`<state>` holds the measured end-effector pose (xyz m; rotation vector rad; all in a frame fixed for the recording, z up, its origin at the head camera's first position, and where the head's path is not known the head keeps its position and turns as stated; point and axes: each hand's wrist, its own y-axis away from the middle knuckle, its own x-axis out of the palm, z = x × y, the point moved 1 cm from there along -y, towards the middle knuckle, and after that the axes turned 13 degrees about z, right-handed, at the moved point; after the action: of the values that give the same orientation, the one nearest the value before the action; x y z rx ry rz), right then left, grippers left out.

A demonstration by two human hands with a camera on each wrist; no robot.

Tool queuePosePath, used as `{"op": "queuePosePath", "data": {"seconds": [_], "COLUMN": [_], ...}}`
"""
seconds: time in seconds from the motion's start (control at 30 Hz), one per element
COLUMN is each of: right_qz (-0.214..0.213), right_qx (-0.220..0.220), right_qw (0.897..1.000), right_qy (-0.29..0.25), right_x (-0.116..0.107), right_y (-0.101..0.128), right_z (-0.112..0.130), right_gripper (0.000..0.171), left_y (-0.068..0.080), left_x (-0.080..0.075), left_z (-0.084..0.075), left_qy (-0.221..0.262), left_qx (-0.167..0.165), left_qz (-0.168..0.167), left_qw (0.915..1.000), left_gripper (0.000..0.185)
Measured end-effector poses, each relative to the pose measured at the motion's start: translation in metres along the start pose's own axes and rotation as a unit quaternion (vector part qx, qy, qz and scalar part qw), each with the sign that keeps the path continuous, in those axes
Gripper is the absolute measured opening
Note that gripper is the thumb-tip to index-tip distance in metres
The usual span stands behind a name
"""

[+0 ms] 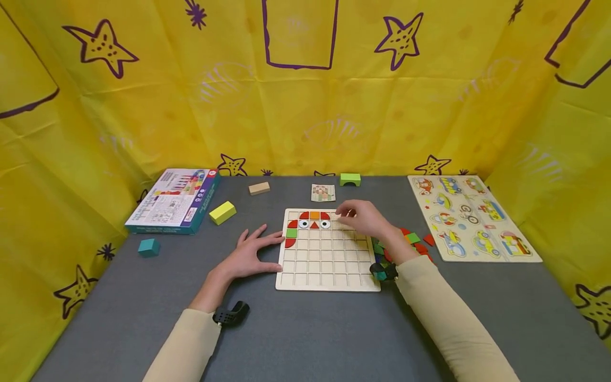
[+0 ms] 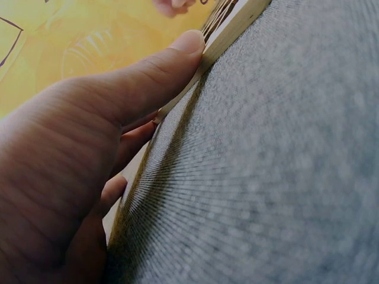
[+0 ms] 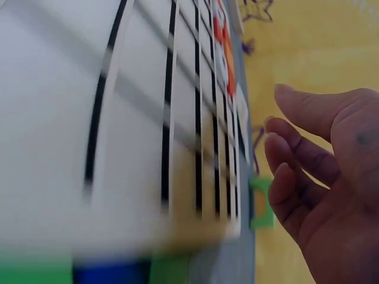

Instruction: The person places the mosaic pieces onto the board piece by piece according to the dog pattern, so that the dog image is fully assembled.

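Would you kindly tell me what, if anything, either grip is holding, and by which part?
The left grip only touches the board at its left edge; the right grip holds nothing visible.

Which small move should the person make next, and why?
Probably the right hand, which appears to hold nothing, should pick a flat red tile from the multicoloured pile beside the pale wooden grid board: a curved red tile sits left of the left black-and-white eye tile, but none shows right of the right eye tile.
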<state>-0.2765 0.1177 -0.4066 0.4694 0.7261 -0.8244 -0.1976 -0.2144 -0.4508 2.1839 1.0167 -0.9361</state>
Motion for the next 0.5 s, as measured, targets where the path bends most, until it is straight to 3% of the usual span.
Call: {"op": "queuePosePath", "data": {"seconds": [0.37,0.5], "right_qz": [-0.029,-0.021], "right_qx": [0.03,0.055], "right_qw": [0.999,0.998], "right_qy": [0.002,0.007], "right_x": [-0.032,-0.04], "right_y": [0.051,0.068], "right_z": [-0.048,-0.066], "right_gripper": [0.021,0.021], "left_y": [0.0,0.0], "left_x": [-0.002,-0.002], "left_z": [-0.001,-0.002], "left_qy": [-0.004,-0.003], "left_qx": [0.0,-0.002], "left_qz": [-0.001,0.003], "left_qw": [1.0,1.0], "left_gripper": [0.077,0.077]}}
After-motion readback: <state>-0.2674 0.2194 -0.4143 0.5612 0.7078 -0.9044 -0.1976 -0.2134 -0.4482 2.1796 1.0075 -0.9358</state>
